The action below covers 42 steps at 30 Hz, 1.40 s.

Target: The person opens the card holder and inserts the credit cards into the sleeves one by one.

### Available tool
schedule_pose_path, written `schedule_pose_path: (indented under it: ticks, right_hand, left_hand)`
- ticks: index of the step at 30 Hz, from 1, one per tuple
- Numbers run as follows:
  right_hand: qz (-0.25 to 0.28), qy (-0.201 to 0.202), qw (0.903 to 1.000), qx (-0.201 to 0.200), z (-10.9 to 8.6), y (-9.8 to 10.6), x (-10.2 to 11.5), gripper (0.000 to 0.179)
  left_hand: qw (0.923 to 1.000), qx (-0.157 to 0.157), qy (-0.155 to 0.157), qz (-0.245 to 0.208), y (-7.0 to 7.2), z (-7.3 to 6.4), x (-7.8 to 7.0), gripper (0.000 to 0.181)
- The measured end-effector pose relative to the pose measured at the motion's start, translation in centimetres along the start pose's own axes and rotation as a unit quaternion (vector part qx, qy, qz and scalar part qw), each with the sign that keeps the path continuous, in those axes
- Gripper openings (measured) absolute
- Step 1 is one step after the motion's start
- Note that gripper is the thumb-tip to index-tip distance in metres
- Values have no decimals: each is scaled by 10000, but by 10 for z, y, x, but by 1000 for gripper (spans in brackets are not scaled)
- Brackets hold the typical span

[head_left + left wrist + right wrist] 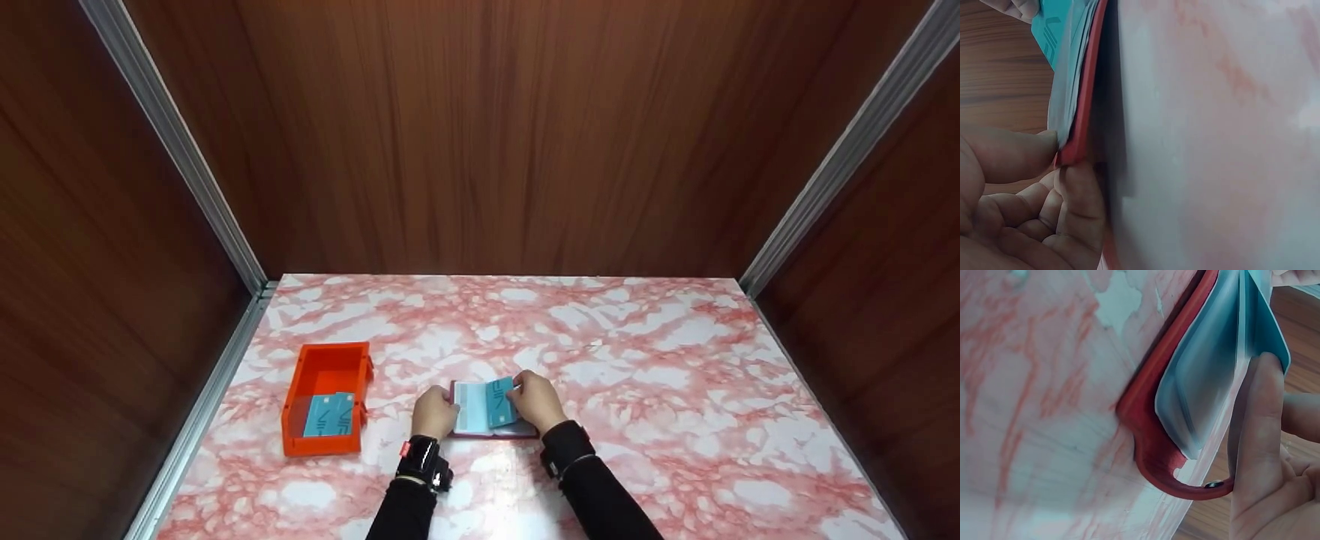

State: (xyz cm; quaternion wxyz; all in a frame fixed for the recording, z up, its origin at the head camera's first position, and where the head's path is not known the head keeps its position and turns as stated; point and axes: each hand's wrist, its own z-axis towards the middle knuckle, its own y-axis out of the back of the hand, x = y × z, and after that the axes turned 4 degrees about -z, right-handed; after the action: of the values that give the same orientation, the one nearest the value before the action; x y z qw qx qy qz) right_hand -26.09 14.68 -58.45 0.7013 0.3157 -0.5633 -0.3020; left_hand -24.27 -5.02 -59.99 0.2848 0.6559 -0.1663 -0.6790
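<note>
A red card holder (471,409) with clear plastic sleeves lies spread open on the table. My left hand (435,412) is at its left side; in the left wrist view, thumb and fingers pinch the edge of its red cover (1085,101) and sleeves. Over the holder's right half, a blue card (499,403) with dark VIP lettering stands tilted. My right hand (538,401) pinches this card by its right edge. In the right wrist view, the fingers (1261,422) are on the card's corner, beside the cover's curved strap (1165,481) with a metal snap.
To the left on the pink-and-white marbled table (637,360) stands an orange bin (321,445). Blue VIP cards (321,415) lie inside it, overlapping. Brown wood-grain panels (480,150) with metal corner rails (180,142) enclose the table at the back and both sides.
</note>
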Motion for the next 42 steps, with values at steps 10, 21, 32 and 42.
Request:
schedule_pose_path:
  ticks: [10,21,32,42]
  right_hand:
    - [108,-78,9997,228,-1,-2,2,14]
    - [-71,-38,9997,230,-3,-8,5,16]
    - [-351,-208,9989,238,-4,-12,14,18]
    - [-329,-1,9989,340,-6,-15,19,17]
  left_hand:
    - [9999,-93,-48,-49,1,-1,0,10]
    - [9999,-16,115,-37,1,0,0,11]
    - [10000,-29,65,-2,1,0,-1,11]
    - [9998,75,191,-38,2,0,-3,11]
